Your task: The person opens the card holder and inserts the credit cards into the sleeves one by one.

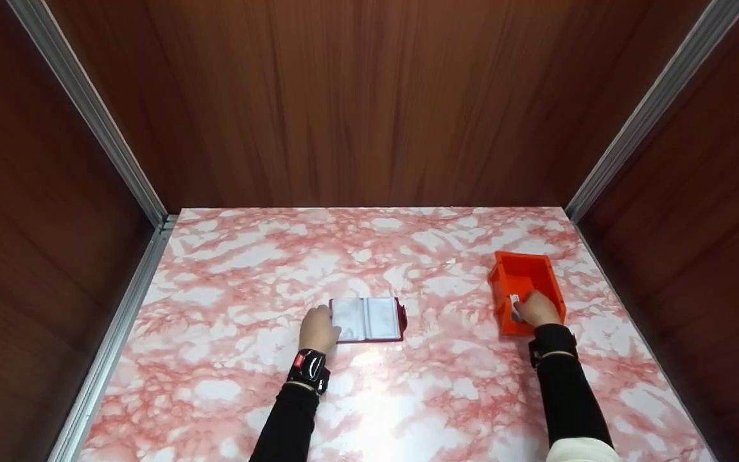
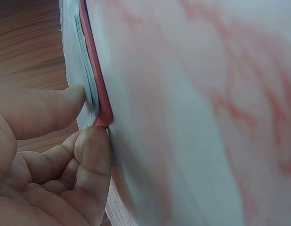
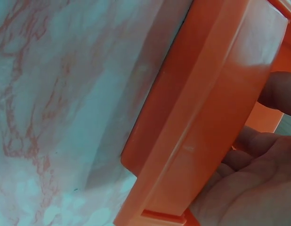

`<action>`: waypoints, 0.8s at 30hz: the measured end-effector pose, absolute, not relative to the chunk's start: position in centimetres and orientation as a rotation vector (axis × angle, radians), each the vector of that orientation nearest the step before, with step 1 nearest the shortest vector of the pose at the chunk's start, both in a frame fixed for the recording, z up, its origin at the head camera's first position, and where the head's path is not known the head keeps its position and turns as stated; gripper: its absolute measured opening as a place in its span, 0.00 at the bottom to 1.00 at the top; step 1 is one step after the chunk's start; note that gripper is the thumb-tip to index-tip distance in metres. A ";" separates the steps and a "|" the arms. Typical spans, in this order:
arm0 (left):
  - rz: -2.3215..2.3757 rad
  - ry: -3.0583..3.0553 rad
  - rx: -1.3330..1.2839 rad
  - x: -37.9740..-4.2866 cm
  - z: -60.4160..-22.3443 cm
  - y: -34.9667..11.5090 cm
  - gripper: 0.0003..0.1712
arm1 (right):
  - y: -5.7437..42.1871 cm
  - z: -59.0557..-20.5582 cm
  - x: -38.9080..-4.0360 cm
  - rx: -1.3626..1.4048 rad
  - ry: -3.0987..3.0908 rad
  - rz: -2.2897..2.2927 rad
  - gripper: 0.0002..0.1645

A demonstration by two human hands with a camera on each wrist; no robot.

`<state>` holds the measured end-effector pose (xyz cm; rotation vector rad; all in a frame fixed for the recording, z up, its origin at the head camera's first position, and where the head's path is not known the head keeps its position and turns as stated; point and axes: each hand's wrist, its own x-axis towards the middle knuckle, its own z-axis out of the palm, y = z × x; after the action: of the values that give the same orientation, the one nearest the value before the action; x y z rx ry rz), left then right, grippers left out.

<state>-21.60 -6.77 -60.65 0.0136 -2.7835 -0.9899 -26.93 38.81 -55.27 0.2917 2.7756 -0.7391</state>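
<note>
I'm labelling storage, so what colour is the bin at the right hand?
The bin is plain orange; the head view shows it best.

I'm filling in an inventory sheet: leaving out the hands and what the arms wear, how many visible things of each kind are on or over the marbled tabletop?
Orange bin: 1
Open booklet: 1
White piece by the right hand: 1
Total: 3 visible; the right hand hides part of the bin's inside.
</note>
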 end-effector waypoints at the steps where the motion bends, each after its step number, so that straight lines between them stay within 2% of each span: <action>1: -0.990 -2.781 0.012 -21.6 -60.7 -6.8 0.12 | 38.8 -55.3 -26.9 0.296 2.772 -0.742 0.19; 24: -0.980 -2.778 0.019 -21.7 -60.8 -6.8 0.12 | 39.0 -55.6 -27.1 0.300 2.824 -0.756 0.22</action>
<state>-21.71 -6.80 -60.83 0.0188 -2.7779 -0.9802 -27.14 39.03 -55.61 0.3001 2.8245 -0.7557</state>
